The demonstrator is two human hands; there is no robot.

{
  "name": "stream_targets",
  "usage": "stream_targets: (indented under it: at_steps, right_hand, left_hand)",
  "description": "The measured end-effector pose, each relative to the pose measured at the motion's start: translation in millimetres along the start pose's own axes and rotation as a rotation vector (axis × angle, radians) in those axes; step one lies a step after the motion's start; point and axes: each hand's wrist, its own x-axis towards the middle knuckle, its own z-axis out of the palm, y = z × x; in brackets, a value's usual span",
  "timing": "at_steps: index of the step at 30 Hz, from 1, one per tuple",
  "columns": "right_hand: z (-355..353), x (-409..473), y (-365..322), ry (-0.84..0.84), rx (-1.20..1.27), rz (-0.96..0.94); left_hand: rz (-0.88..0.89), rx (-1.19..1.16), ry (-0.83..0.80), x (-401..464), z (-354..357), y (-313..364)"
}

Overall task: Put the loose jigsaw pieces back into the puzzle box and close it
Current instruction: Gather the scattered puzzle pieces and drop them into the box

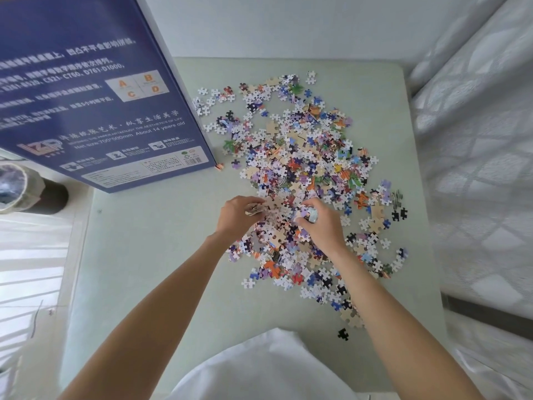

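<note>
- Pale green table [138, 255] carried a broad scatter of loose jigsaw pieces [305, 157], running from near the far edge down toward the near right corner; some lay picture-side up, others showed white or tan backs.
- Blue puzzle box [95, 90] stood tilted at the table's far left corner, its printed side with lettering and an A/B/C/D diagram facing me; one small piece [219, 166] lay just beside its lower corner.
- Left hand [238, 216] rested in the heap near the middle of the table, fingers curled round a small clutch of pieces.
- Right hand [318, 223] lay just beside it, likewise curled and gripping a few pieces between thumb and fingers.
- The two hands were close, with pieces lying between them.
- One black piece [343, 334] sat apart near the near edge.
- White garment [259, 368] showed at the near edge.
- Round container [14, 186] stood off the table's left edge; white patterned fabric [476, 140] ran along the right edge.
</note>
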Motion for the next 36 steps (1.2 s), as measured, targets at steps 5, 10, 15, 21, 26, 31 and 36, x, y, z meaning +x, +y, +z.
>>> stream_targets:
  at_steps: [5, 10, 15, 21, 26, 31, 36]
  right_hand:
    - [6, 1, -2, -0.025, -0.037, -0.027]
    - [10, 3, -4, -0.009, -0.071, -0.031]
    - [8, 2, -6, -0.014, -0.099, -0.016]
    - [1, 0, -10, 0.003, -0.064, 0.02]
    - [-4, -4, -12, -0.002, -0.083, -0.008]
    - [-16, -11, -29, 0.01, -0.1, -0.111]
    - [-32, -14, -66, 0.044, -0.136, -0.265]
  left_hand:
    - [-0.097, -0.009, -0.052, 5, -5, -5]
    - [-0.183, -0.099, -0.14, 10, -8, -7]
    - [-0.163, -0.117, -0.066, 12, -6, -7]
    - [-0.159, -0.106, 0.01, 12, -9, -4]
    - [-0.12, -0.066, 0.018, 2, -23, -11]
    - [0.01, -0.038, 0.05, -18, -48, -13]
    - [0.221, -0.074, 0.092, -46, -92, 10]
